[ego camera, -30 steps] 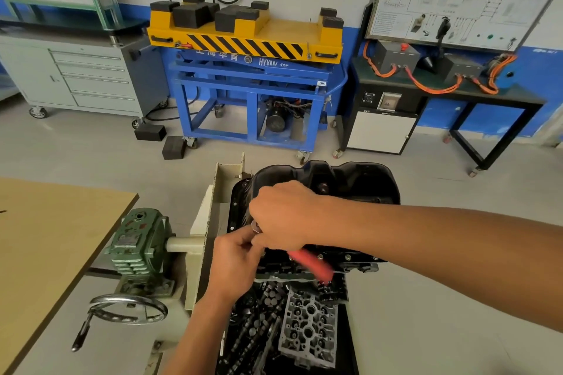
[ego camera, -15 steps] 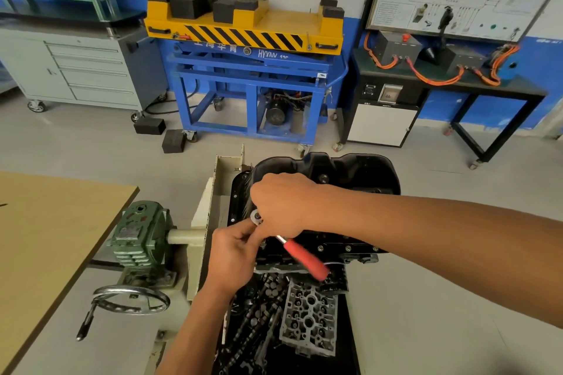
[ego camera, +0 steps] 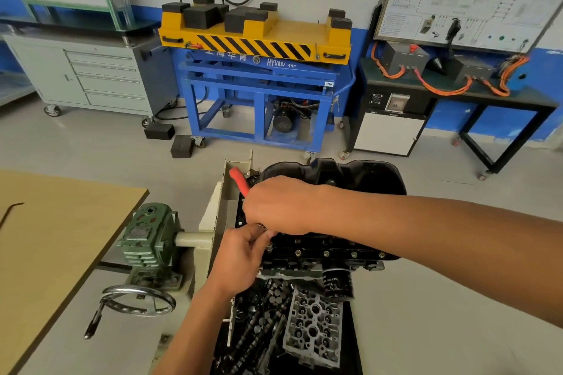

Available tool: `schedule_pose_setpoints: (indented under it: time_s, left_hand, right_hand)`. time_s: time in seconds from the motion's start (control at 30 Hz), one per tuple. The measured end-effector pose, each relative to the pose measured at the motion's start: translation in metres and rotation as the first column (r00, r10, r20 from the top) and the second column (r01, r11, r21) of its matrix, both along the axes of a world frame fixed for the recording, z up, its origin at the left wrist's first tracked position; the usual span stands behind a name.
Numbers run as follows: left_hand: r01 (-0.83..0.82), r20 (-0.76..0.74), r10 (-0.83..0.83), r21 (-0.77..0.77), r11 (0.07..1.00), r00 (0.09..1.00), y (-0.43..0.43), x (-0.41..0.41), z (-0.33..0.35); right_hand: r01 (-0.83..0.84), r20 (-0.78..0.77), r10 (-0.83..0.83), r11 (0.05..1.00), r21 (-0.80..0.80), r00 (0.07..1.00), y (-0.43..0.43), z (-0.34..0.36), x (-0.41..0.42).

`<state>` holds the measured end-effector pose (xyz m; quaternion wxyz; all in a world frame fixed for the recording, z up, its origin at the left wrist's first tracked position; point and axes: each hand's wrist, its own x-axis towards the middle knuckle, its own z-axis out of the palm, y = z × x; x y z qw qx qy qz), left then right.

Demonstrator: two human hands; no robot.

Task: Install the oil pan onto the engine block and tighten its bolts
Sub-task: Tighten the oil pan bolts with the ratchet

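Head view. The black oil pan (ego camera: 359, 175) sits on top of the engine block (ego camera: 323, 250), which is held on a stand beside a green gearbox (ego camera: 146, 237) with a handwheel (ego camera: 138, 301). A row of bolts (ego camera: 326, 253) shows along the pan's near flange. The right hand (ego camera: 280, 204) is closed around a ratchet (ego camera: 239, 179) (only its red handle shows, pointing up and to the left, away from the camera) at the pan's left end. The left hand (ego camera: 243, 256) lies just below, its fingers pinched at the tool's head; what they grip is hidden. An oil filter (ego camera: 336, 283) hangs under the block. Below it lie a cylinder head (ego camera: 313, 329) and loose dark parts. A wooden worktop (ego camera: 45, 237) stands at the left; a yellow-topped blue lift (ego camera: 256, 39) stands behind.
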<state>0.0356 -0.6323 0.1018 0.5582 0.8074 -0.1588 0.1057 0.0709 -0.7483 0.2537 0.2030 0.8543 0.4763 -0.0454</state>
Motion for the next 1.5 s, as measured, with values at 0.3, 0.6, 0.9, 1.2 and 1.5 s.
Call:
schedule_pose_setpoints:
  time_s: [0.3,0.6,0.9,1.2,1.5]
  left_hand:
    - [-0.111,-0.057,0.105,-0.136,0.984,0.993,-0.008,-0.001,-0.007]
    - [-0.101,-0.021,0.099,-0.207,0.973,0.995,-0.015,0.0,-0.013]
    - [-0.149,0.067,0.157,-0.108,0.983,0.985,-0.011,0.004,-0.014]
    - [0.002,-0.022,-0.003,-0.056,0.998,1.0,0.002,0.005,-0.012]
    - [-0.069,0.018,0.071,-0.082,0.994,0.997,0.007,-0.003,-0.014]
  right_hand:
    - [-0.003,0.064,0.004,1.0,-0.021,0.998,-0.001,0.006,-0.008]
    - [0.425,-0.101,-0.413,0.881,0.208,0.905,-0.012,-0.009,-0.016]
    - [0.473,-0.131,-0.454,0.841,0.262,0.881,-0.006,-0.009,-0.015]
    - [0.092,-0.026,-0.091,0.995,0.04,0.995,0.0,0.005,-0.006]
    - [-0.073,-0.001,0.074,0.994,-0.08,0.997,0.008,0.002,0.0]
